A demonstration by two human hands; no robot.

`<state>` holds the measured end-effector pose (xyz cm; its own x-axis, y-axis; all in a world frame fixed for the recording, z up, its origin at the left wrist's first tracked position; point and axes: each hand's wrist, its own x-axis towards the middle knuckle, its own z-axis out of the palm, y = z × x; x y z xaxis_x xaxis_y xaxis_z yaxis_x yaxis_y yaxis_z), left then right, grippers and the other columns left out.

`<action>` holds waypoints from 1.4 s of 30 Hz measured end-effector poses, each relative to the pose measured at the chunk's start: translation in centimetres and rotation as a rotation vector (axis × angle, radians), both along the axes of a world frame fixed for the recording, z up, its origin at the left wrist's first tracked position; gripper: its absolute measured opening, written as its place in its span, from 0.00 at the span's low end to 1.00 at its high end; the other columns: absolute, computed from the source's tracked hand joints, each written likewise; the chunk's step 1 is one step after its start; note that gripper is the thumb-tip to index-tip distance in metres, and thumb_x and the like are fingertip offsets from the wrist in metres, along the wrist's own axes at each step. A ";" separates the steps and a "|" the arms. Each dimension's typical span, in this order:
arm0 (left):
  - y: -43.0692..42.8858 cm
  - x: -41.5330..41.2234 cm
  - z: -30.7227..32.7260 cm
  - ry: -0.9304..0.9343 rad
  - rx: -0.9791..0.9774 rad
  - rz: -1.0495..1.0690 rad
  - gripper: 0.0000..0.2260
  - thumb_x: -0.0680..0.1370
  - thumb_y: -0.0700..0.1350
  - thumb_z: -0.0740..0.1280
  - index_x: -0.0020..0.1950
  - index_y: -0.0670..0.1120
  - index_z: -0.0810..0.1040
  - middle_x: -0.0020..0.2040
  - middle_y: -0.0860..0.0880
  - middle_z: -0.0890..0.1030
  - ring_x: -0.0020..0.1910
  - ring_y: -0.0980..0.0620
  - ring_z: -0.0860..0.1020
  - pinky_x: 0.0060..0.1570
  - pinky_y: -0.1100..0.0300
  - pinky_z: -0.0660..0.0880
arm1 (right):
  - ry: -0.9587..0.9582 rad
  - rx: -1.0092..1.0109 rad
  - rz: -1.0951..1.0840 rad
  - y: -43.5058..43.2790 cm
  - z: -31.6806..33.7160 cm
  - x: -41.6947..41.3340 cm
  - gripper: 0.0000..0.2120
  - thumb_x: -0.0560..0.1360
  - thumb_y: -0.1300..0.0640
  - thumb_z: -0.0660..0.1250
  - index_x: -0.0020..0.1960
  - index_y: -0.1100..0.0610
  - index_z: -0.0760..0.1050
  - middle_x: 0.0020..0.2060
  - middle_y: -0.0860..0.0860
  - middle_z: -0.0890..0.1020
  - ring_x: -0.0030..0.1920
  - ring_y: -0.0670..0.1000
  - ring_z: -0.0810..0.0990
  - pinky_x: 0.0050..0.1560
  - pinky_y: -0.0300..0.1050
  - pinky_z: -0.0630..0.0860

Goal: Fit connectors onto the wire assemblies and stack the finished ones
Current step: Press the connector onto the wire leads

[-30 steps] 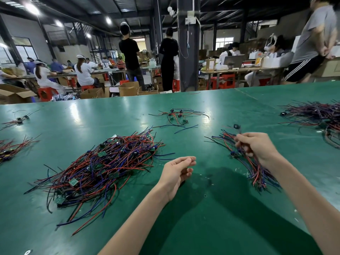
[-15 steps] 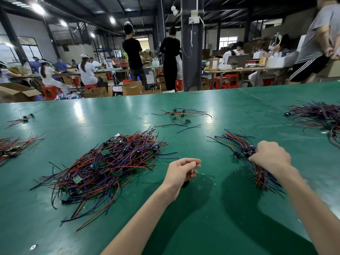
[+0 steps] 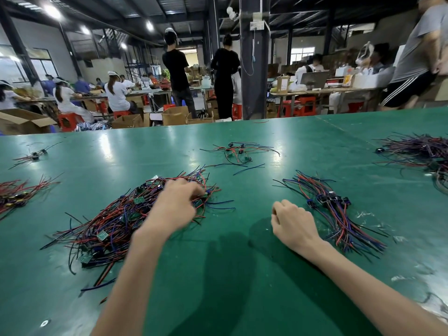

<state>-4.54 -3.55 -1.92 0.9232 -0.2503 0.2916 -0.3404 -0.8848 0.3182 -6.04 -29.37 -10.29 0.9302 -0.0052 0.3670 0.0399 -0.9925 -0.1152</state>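
Note:
A big loose pile of red, blue and black wire assemblies point(image 3: 109, 221) with small green boards lies on the green table point(image 3: 218, 287), left of centre. My left hand point(image 3: 177, 204) reaches onto the pile's upper right part, fingers curled down among the wires; motion blur hides whether they grip one. To the right, a neater stack of wire assemblies with dark connectors point(image 3: 339, 214) runs diagonally. My right hand point(image 3: 291, 221) rests on the table just left of that stack, fingers closed, with nothing visible in it.
A small cluster of wires point(image 3: 238, 151) lies further back at centre. Another tangled heap point(image 3: 417, 151) sits at the right edge, and red wire bundles point(image 3: 17, 192) at the left edge. Beyond the table's far edge, people work at other benches among cardboard boxes.
My left hand has moved forward and left from the table's middle onto the big pile. My right hand has left the connector stack and drawn back left, fingers closed.

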 end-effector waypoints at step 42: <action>-9.1 0.2 -6.1 0.476 -1.152 -0.127 0.06 0.75 0.33 0.68 0.43 0.42 0.80 0.39 0.44 0.81 0.37 0.51 0.79 0.40 0.60 0.78 | 0.238 1.501 0.239 2.0 1.1 -0.7 0.07 0.77 0.66 0.63 0.45 0.60 0.79 0.36 0.55 0.82 0.30 0.49 0.80 0.30 0.39 0.77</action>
